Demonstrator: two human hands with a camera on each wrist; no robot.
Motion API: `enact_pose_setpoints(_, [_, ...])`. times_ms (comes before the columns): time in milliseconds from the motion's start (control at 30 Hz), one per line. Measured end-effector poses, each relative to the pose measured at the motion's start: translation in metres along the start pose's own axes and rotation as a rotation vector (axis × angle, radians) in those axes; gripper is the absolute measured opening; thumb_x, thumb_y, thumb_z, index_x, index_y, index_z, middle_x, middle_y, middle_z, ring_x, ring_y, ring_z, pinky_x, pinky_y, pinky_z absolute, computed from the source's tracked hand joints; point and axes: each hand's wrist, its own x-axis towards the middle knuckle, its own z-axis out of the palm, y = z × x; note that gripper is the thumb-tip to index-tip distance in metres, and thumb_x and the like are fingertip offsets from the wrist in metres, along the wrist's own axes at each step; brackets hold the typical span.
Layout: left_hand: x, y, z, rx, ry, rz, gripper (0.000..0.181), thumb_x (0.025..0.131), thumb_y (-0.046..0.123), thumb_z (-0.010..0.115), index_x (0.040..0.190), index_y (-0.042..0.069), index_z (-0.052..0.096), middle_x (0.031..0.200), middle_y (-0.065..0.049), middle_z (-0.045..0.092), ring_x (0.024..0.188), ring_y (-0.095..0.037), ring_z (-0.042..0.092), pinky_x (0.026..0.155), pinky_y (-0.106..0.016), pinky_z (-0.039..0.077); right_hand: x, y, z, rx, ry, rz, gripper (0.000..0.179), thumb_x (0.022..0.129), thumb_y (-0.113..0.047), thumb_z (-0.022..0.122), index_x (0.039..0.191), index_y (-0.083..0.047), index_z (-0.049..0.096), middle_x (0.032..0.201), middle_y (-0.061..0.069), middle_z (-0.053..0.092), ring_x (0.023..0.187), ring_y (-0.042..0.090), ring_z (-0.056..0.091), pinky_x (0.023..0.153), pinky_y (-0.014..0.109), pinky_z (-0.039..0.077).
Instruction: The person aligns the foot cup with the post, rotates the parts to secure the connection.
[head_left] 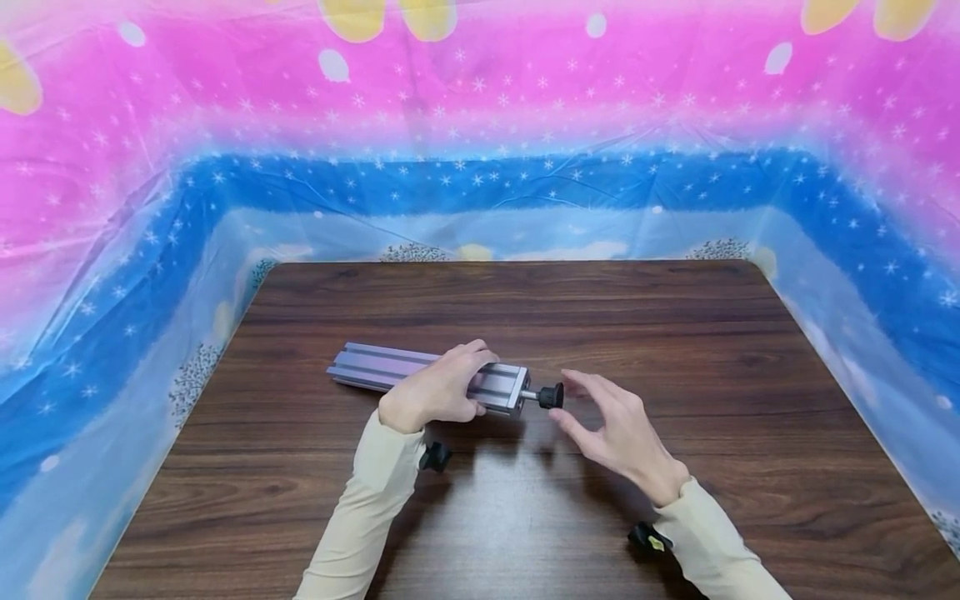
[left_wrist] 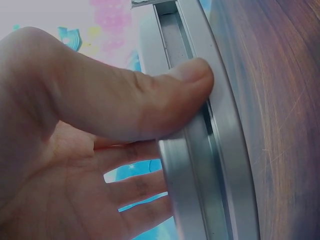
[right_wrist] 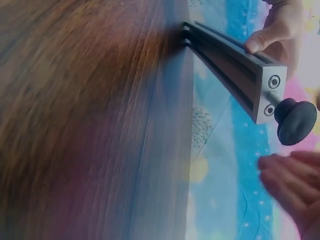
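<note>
On my head feed, the grooved metal bar (head_left: 382, 367) lies across the middle of the frame, slightly left of centre, over the dark wood table (head_left: 517, 308). I see the left hand (head_left: 442, 385) gripping it from above towards its right end, where a short rod (head_left: 530, 394) carries a black knob (head_left: 552, 396). The right hand (head_left: 622, 429), right of centre, has its thumb and fingers parted just beside that knob; from this view alone I cannot tell whether the thumb touches it. Behind the table, a pink and blue snowflake curtain (head_left: 480, 179) fills the upper frame. On my left wrist feed, the thumb (left_wrist: 145, 107) presses across the groove along the bar, with the fingers on its far side at lower centre; wood grain fills the right. On my right wrist feed, the bar slants from upper centre to upper right, and its end plate (right_wrist: 262, 97) shows two bolts (right_wrist: 274, 81) with the rod between them. The knob sits at the right, with a gap between it and the blurred right-hand fingers (right_wrist: 290, 182) at lower right.
</note>
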Motion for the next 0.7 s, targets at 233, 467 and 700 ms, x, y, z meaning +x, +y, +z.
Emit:
enact_pose_setpoints(233, [0.0003, 0.0, -0.0017, 0.021, -0.006, 0.002, 0.051, 0.077, 0.004, 0.076, 0.125, 0.001, 0.059, 0.099, -0.006, 0.052, 0.091, -0.019, 0.048, 0.08, -0.033, 0.042, 0.0038, 0.0026, -0.0014, 0.016, -0.008, -0.218, 0.043, 0.095, -0.022, 0.071, 0.132, -0.001, 0.064, 0.128, 0.017, 0.065, 0.115, 0.028, 0.064, 0.11, 0.021, 0.04])
enact_pose_setpoints(467, [0.0015, 0.0008, -0.0019, 0.03, -0.01, 0.0, 0.053, 0.076, 0.004, 0.075, 0.126, 0.002, 0.059, 0.099, -0.005, 0.051, 0.091, -0.018, 0.048, 0.08, -0.032, 0.043, 0.003, 0.0031, 0.0001, 0.006, 0.016, -0.193, 0.045, 0.099, -0.033, 0.063, 0.129, 0.0, 0.065, 0.118, 0.011, 0.07, 0.103, 0.023, 0.069, 0.097, 0.024, 0.051])
enact_pose_setpoints(700, [0.0016, 0.0021, 0.0006, 0.056, -0.016, 0.004, 0.052, 0.076, 0.004, 0.076, 0.125, 0.001, 0.06, 0.102, -0.005, 0.052, 0.092, -0.018, 0.049, 0.081, -0.032, 0.044, -0.0002, -0.0006, -0.0008, 0.01, -0.031, -0.024, 0.042, 0.092, -0.027, 0.075, 0.125, -0.001, 0.067, 0.108, 0.007, 0.075, 0.093, 0.016, 0.073, 0.081, 0.034, 0.058])
